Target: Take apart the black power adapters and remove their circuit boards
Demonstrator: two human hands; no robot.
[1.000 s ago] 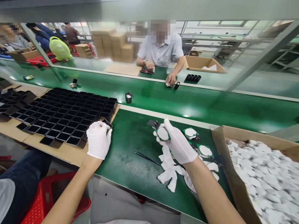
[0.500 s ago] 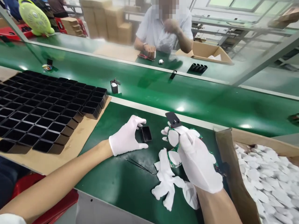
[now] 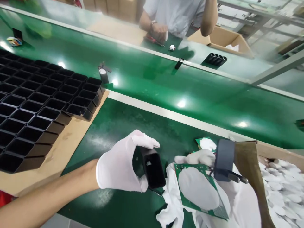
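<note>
My left hand (image 3: 123, 164), in a white glove, grips a black plastic case (image 3: 155, 171) between thumb and fingers. The case is tilted, its open mouth towards me. In my right hand (image 3: 244, 202), also gloved, is a green circuit board (image 3: 177, 183) bearing a white oval pad (image 3: 198, 188). A dark plug cover (image 3: 223, 158) with two pins sits at the board's far end, by my right fingers. The board is right of the case, apart from it. Below the board lies a crumpled white glove (image 3: 172, 209); another padded board (image 3: 206, 144) is partly hidden behind my right fingers.
Rows of open black cases (image 3: 30, 123) stand on cardboard (image 3: 68, 139) at left. A carton (image 3: 249, 180) of white pads is at right. Beyond the white strip (image 3: 166, 110), a green belt (image 3: 142, 85) carries a few assembled units; a co-worker (image 3: 175, 15) sits opposite.
My left hand has closed on the case and tilted it up towards me. My right hand has moved right and lower, turning the board and plug cover. The view has tipped down.
</note>
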